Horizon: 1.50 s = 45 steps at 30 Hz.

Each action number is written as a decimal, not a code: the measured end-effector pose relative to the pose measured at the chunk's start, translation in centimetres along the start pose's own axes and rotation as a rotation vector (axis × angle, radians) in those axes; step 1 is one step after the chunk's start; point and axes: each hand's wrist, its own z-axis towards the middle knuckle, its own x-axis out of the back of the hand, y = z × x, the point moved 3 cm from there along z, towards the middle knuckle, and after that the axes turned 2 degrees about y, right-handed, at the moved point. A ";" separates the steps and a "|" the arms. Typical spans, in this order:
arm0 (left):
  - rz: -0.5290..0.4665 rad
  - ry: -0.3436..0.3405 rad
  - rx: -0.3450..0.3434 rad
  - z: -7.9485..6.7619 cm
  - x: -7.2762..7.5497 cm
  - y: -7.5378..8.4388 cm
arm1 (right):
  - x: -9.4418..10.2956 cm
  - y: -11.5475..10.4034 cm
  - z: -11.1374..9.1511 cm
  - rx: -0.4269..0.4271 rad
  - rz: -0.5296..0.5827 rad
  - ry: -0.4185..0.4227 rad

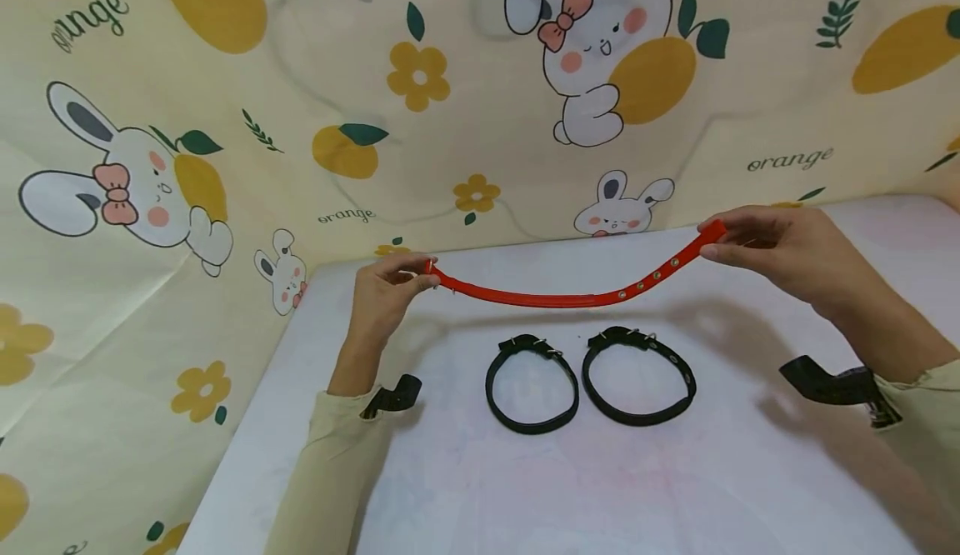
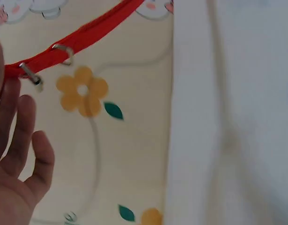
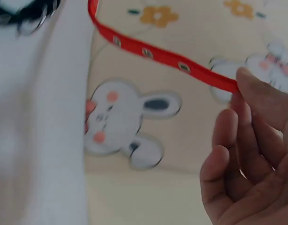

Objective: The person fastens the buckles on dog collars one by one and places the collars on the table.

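A red collar [image 1: 536,299] hangs unfastened above the table, sagging in a shallow curve between the two hands. My left hand [image 1: 384,295] pinches its buckle end between thumb and fingers; the metal buckle [image 2: 31,75] and a metal ring [image 2: 65,52] show in the left wrist view. At the other end, my right hand [image 1: 787,257] pinches the strap tip between thumb and forefinger, its other fingers loosely bent. Metal eyelets [image 3: 147,52] run along the strap near that hand. Below lie two black collars, a left one [image 1: 491,392] and a right one [image 1: 637,419], both fastened into loops.
The white table [image 1: 525,497] meets a wall covering [image 1: 450,30] printed with rabbits, oranges and flowers at its back and left. Dark wrist straps with mounts sit on both sleeves, the left mount [image 1: 405,391] and the right mount [image 1: 825,382].
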 end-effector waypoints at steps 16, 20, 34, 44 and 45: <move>-0.169 0.021 -0.219 -1.9 -2.8 6.5 | -2.6 -8.6 -1.8 0.162 0.204 0.035; -0.195 -0.002 -0.259 -2.3 -3.2 7.3 | -3.4 -9.2 -2.0 0.235 0.216 0.008; -0.096 -0.071 -0.331 -3.0 -6.4 8.3 | -6.4 -10.5 -2.5 0.275 0.075 -0.074; -0.064 -0.110 -0.351 -3.7 -7.8 8.0 | -8.2 -10.8 -3.0 0.305 0.065 -0.063; -0.063 -0.118 -0.354 -3.8 -8.0 8.0 | -8.3 -10.9 -3.1 0.309 0.063 -0.060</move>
